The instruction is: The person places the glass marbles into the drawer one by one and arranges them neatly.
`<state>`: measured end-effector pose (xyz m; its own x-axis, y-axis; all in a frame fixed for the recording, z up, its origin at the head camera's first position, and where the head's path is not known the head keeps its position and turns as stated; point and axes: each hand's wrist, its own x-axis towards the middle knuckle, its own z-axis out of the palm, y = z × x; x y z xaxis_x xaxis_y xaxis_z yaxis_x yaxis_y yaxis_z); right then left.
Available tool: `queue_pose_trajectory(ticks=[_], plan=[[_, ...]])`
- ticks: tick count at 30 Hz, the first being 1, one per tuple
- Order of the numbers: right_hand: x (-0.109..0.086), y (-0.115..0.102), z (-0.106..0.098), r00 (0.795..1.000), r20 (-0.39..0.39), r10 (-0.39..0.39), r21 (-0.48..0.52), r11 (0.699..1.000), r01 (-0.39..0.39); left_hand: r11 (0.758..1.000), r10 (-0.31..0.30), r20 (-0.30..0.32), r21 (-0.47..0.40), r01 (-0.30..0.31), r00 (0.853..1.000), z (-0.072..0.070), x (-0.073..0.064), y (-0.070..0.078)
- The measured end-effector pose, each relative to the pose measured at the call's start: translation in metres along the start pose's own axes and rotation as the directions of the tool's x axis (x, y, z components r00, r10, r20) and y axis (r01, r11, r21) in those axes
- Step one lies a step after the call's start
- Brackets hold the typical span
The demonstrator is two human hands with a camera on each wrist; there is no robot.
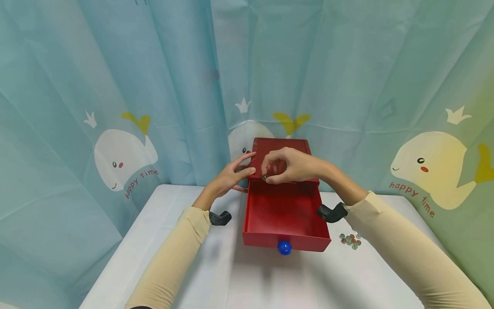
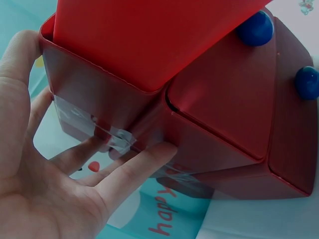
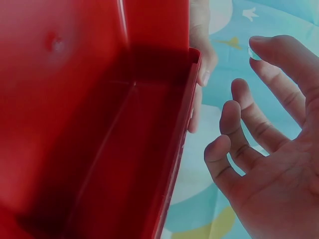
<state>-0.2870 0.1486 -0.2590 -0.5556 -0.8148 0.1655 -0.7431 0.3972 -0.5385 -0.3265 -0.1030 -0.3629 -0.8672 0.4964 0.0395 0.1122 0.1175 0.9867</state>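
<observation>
**A:** ok what's each hand doing here?

**B:** Right hand (image 1: 291, 165) pinches one little glass bead (image 3: 254, 50) between thumb and finger, near the red cabinet (image 1: 279, 144)'s top front edge. Looks small and slick, so a fingertip grip makes sense imo.

**A:** and the left?

**B:** Left hand (image 1: 230, 176) isn't clutching anything, its fingers just spread against the cabinet's side. Probably steadying it, since the open drawer (image 1: 283, 210) sticks way out.

**A:** other beads?

**B:** Loose beads (image 1: 349, 241) sit bunched on the white table (image 1: 270, 283) right of the drawer, handy for that right hand I guess.
</observation>
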Motion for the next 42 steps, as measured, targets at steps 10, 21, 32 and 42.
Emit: queue_pose_trajectory(ticks=[10,21,32,42], plan=[[0.000,0.001,0.001,1.000,0.002,0.027,-0.013,1.000,-0.027,1.000,0.002,0.003,-0.007,-0.002,1.000,0.000,0.001,-0.001],[-0.004,0.002,0.001,0.999,-0.043,0.025,0.004,1.000,-0.025,1.000,0.013,0.008,-0.003,-0.013,1.000,-0.002,0.000,0.000],[-0.009,0.004,0.001,0.997,-0.077,0.024,-0.019,0.999,-0.026,1.000,0.011,-0.005,-0.014,-0.011,1.000,-0.004,-0.003,0.001],[-0.027,0.006,-0.005,0.990,-0.135,0.035,-0.010,0.999,-0.037,1.000,0.018,0.005,-0.005,-0.018,1.000,-0.002,0.000,0.000]])
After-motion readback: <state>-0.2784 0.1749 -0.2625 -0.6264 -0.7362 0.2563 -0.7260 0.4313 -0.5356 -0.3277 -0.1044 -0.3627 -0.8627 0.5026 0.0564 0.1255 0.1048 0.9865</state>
